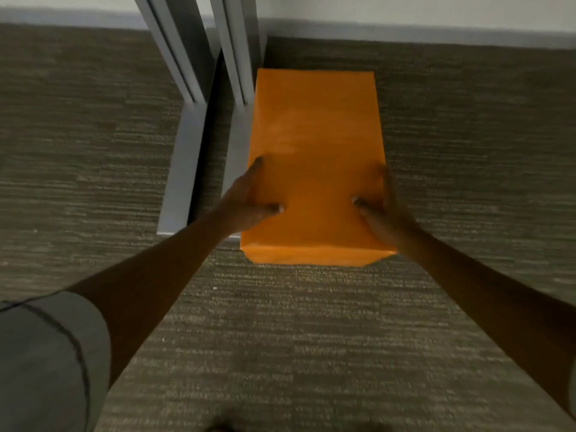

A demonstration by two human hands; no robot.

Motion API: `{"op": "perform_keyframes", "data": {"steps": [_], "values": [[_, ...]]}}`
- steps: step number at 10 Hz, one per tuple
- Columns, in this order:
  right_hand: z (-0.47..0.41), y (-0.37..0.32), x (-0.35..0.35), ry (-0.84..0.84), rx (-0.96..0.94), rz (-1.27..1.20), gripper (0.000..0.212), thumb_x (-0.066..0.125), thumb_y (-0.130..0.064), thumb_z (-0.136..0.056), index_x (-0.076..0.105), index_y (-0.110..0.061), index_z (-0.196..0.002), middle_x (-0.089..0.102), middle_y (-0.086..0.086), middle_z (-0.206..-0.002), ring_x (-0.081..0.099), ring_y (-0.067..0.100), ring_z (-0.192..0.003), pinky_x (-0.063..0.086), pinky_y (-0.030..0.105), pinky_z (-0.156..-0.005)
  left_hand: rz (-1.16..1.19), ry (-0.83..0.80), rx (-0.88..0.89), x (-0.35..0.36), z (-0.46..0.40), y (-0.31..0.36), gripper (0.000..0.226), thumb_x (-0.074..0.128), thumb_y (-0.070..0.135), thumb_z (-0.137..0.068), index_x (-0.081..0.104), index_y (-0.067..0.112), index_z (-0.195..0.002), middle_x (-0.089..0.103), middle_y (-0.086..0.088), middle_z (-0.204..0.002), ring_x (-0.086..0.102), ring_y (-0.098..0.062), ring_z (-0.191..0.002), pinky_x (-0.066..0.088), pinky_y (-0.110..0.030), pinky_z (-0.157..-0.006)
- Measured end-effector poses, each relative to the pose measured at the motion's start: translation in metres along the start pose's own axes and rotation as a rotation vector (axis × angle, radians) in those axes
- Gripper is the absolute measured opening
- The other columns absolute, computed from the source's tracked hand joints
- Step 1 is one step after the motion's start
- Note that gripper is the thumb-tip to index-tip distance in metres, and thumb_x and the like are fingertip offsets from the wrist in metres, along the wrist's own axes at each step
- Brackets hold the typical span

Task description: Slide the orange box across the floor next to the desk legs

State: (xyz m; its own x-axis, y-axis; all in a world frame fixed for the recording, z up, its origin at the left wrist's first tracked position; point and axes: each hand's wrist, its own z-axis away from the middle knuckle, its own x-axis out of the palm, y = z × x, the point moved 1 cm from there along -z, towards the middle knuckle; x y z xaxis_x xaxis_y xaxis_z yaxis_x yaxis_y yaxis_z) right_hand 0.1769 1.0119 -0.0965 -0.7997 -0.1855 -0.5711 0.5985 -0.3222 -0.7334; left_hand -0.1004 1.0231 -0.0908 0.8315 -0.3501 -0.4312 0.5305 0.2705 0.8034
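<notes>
Grey-brown striped carpet (311, 338), pale wall (405, 9), grey baseboard (405, 34).

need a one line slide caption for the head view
Both hands, left hand and right hand, grip the orange box on the carpet beside grey desk legs.

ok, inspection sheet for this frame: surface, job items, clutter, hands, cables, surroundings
Surface: grey-brown carpet, a few pale specks.
Job's things: orange box flat on the carpet, its left side along the nearer grey desk leg; second desk leg further left.
Clutter: nothing seen.
Grippers: left hand and right hand clasp the box's near sides, thumbs on top.
Cables: nothing seen.
Surroundings: pale wall with grey baseboard behind.
</notes>
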Motion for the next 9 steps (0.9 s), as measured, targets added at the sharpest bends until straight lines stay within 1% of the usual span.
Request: {"op": "perform_keyframes", "data": {"steps": [1,2,3,4,5,6,7,8,9], "values": [[0.016,0.001,-0.001,-0.062,0.022,-0.041,0.091,0.062,-0.035,-0.094,-0.004,-0.034,-0.156,0.017,0.008,-0.165,0.040,0.028,-0.137,0.045,0.024,-0.088,-0.051,0.079,-0.031,0.009,0.022,-0.002,0.109,0.080,0.021,-0.080,0.004,0.026,-0.158,0.027,-0.011,-0.158,0.038,-0.026,-0.137,0.046,-0.037,-0.099],[0.047,0.001,-0.001,-0.141,0.020,-0.088,0.094,0.066,-0.025,-0.092,-0.003,-0.027,-0.157,0.018,0.008,-0.164,0.035,0.028,-0.143,0.045,0.036,-0.107,-0.185,0.132,-0.018,0.023,0.074,-0.013,0.114,0.082,0.034,-0.076,0.002,0.023,-0.157,0.020,-0.013,-0.162,0.024,-0.035,-0.147,0.027,-0.055,-0.118],[0.065,0.002,0.001,-0.185,0.025,-0.126,0.094,0.067,-0.021,-0.092,-0.001,-0.024,-0.157,0.021,0.008,-0.163,0.034,0.031,-0.144,0.039,0.043,-0.112,-0.192,0.162,-0.071,0.030,0.106,-0.022,0.119,0.081,0.044,-0.072,0.001,0.026,-0.158,0.014,-0.010,-0.165,0.015,-0.033,-0.151,0.022,-0.056,-0.120],[0.089,0.008,0.006,-0.212,0.053,-0.057,0.098,0.067,-0.036,-0.091,-0.004,-0.024,-0.157,0.012,0.002,-0.167,0.024,0.028,-0.150,0.031,0.047,-0.118,-0.192,0.156,-0.146,0.042,0.145,-0.029,0.121,0.081,0.054,-0.068,0.002,0.034,-0.157,0.009,-0.008,-0.167,0.010,-0.030,-0.153,0.022,-0.053,-0.120],[0.103,0.016,0.007,-0.212,0.085,0.067,0.104,0.064,-0.050,-0.088,-0.009,-0.023,-0.157,-0.002,0.002,-0.168,0.009,0.028,-0.154,0.023,0.052,-0.121,-0.214,0.151,-0.157,0.047,0.164,-0.027,0.122,0.079,0.059,-0.066,0.002,0.035,-0.157,0.006,-0.007,-0.167,0.008,-0.030,-0.153,0.021,-0.052,-0.121],[0.127,0.023,0.011,-0.132,0.123,0.162,0.106,0.061,-0.058,-0.088,-0.011,-0.021,-0.157,-0.013,0.007,-0.167,-0.003,0.032,-0.154,0.015,0.054,-0.122,-0.261,0.155,-0.142,0.053,0.190,-0.024,0.123,0.078,0.061,-0.066,0.001,0.029,-0.157,0.002,-0.003,-0.168,0.003,-0.030,-0.153,0.017,-0.055,-0.122],[0.146,0.022,0.014,-0.112,0.109,0.202,0.108,0.060,-0.059,-0.088,-0.011,-0.017,-0.157,-0.013,0.009,-0.167,-0.005,0.033,-0.154,0.012,0.054,-0.123,-0.284,0.166,-0.147,0.060,0.209,-0.025,0.123,0.078,0.061,-0.067,0.002,0.025,-0.158,0.002,-0.003,-0.168,0.001,-0.031,-0.153,0.015,-0.054,-0.122],[0.182,0.016,0.013,-0.127,-0.012,0.212,0.100,0.057,-0.057,-0.091,-0.007,-0.017,-0.157,-0.004,0.008,-0.168,0.002,0.033,-0.154,0.016,0.052,-0.122,-0.301,0.189,-0.134,0.073,0.246,-0.019,0.111,0.069,0.061,-0.078,0.005,0.019,-0.158,0.004,-0.005,-0.168,0.000,-0.031,-0.153,0.012,-0.050,-0.122],[0.206,0.009,0.012,-0.122,-0.086,0.262,0.093,0.053,-0.056,-0.094,-0.003,-0.018,-0.157,0.002,0.008,-0.168,0.009,0.034,-0.153,0.021,0.050,-0.121,-0.355,0.246,-0.100,0.081,0.268,-0.013,0.090,0.050,0.059,-0.092,0.008,0.014,-0.157,0.007,-0.011,-0.167,0.002,-0.032,-0.153,0.011,-0.050,-0.124]]}}
